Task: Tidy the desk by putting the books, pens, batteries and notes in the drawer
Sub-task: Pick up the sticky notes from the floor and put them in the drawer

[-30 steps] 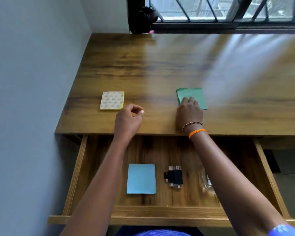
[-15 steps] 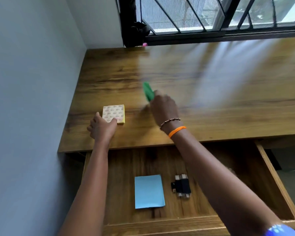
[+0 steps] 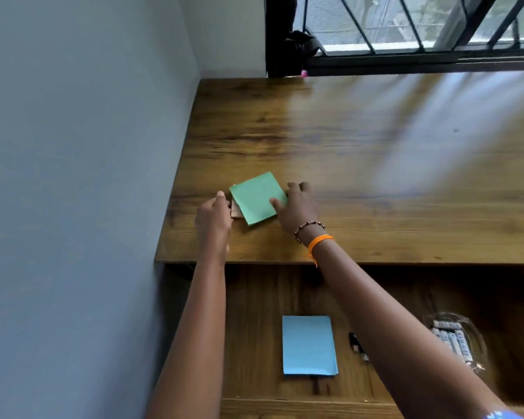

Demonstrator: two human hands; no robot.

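A green note pad (image 3: 257,198) lies tilted on top of the yellow note pad (image 3: 236,212), which shows only as a sliver at its left edge, near the desk's front left. My right hand (image 3: 298,207) holds the green pad's right side, thumb on top and fingers behind it. My left hand (image 3: 213,217) grips the left edge of the yellow pad. The open drawer (image 3: 254,303) below holds a blue note pad (image 3: 308,344), black batteries (image 3: 357,347) partly behind my right forearm, and a clear dish (image 3: 454,337) of pens.
The wooden desk (image 3: 375,152) runs right from a grey wall (image 3: 73,176) on the left. A barred window (image 3: 406,25) sits behind the desk. The drawer's front rail (image 3: 285,408) is at the bottom.
My right hand lifted the green pad and carried it left onto the yellow pad. My left hand moved left to the yellow pad and took its edge.
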